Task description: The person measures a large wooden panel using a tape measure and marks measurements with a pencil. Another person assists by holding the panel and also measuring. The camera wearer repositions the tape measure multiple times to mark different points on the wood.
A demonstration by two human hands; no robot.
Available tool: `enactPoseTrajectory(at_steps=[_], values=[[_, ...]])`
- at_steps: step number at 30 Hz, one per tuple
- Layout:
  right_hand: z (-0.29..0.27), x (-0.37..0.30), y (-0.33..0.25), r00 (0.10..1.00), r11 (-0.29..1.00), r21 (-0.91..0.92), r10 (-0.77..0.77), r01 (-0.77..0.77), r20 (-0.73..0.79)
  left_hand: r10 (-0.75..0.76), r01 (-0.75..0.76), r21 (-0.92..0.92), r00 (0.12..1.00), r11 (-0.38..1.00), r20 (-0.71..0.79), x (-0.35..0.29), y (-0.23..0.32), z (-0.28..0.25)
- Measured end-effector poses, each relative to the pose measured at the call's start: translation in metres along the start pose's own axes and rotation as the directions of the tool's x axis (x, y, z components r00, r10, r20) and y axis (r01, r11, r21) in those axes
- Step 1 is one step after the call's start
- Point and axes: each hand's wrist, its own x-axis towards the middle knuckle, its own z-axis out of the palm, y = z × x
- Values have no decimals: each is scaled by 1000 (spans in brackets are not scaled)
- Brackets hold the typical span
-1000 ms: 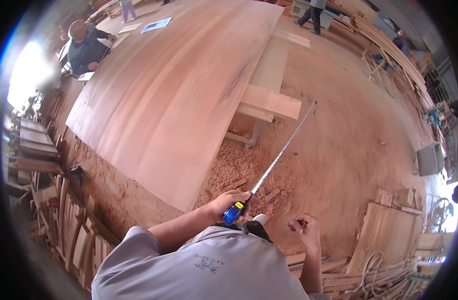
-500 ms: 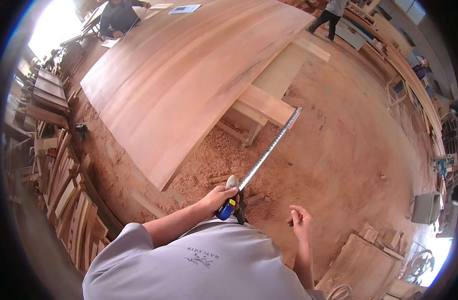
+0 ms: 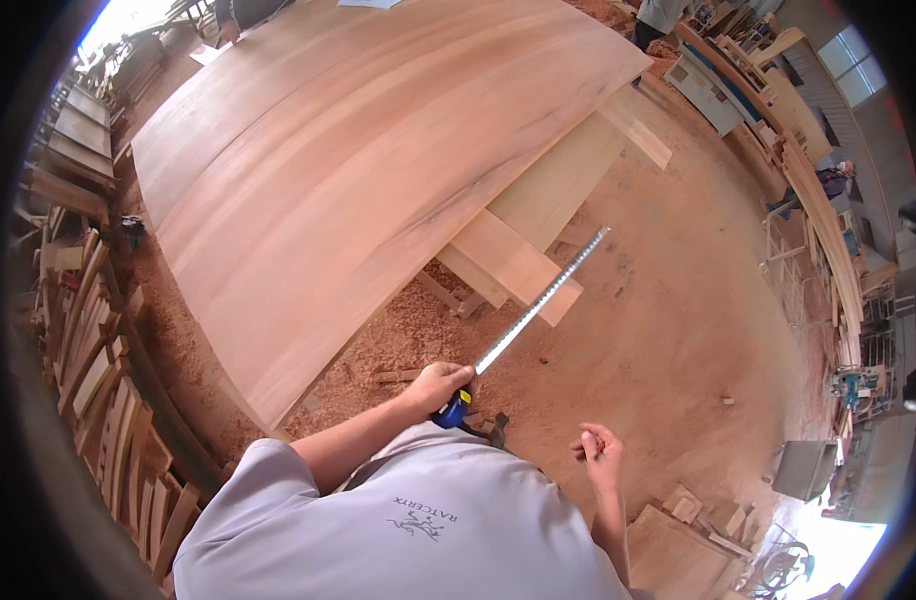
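My left hand is closed around a blue and yellow tape measure in front of my waist. Its extended metal blade slants up and to the right, and its far end hangs beyond a protruding wooden board. That board sticks out from under a broad, reddish wooden slab. To the right, my right hand is held up over the floor with its fingers curled in; nothing shows in it.
Stacked wooden pieces line the left side. A person's dark sleeve is at the slab's far edge; another person stands far right. Sawdust covers the floor. A grey box and long planks are on the right.
The view has shifted, so the slab sits lower and further left in it. The blade is still out, its end now apart from the protruding board's end. My right hand stays curled.
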Motion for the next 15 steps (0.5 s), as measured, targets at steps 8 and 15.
enactPoseTrajectory(at_steps=[8, 15], values=[[-5, 99, -31, 986, 997, 42, -68, 62, 153, 103, -75, 143, 975, 987, -198, 22, 27, -32], [-11, 210, -65, 931, 985, -120, -74, 124, 357, 128, -87, 132, 927, 987, -353, 42, 24, -24]])
